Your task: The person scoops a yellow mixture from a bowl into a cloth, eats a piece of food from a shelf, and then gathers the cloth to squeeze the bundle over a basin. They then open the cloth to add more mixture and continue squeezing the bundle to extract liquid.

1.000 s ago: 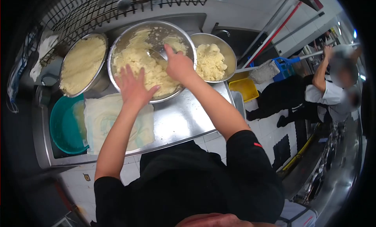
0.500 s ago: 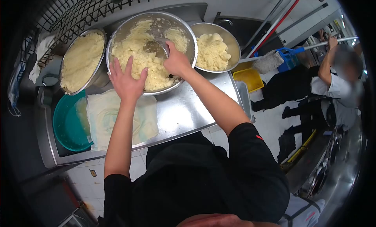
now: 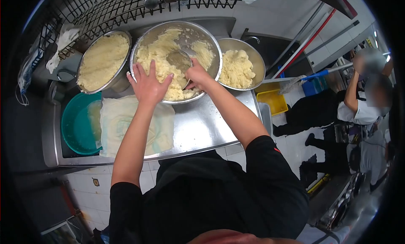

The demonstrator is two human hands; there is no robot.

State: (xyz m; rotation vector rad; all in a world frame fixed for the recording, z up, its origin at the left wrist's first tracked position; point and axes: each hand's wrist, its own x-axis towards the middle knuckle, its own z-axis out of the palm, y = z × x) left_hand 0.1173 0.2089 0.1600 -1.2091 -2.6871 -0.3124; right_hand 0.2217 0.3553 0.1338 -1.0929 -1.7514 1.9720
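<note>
A large metal mixing bowl holds pale yellow, crumbly mash that looks like dough or mashed potato. My right hand grips the edge of a small round metal bowl, which is tilted down into the mash. Fingers spread, my left hand lies over the large bowl's near-left side, against the rim and the mash. To the right stands a second metal bowl with a heap of similar mash. At the left, a deep metal pot is filled with it nearly to the brim.
A damp cloth lies on the steel counter, beside a green basin in the sink. A wire rack hangs above. A yellow container and co-workers are to the right.
The camera view has shifted, so the bowls sit slightly farther right. My right hand has turned and moved lower with the small metal bowl; my left hand stays spread at the rim.
</note>
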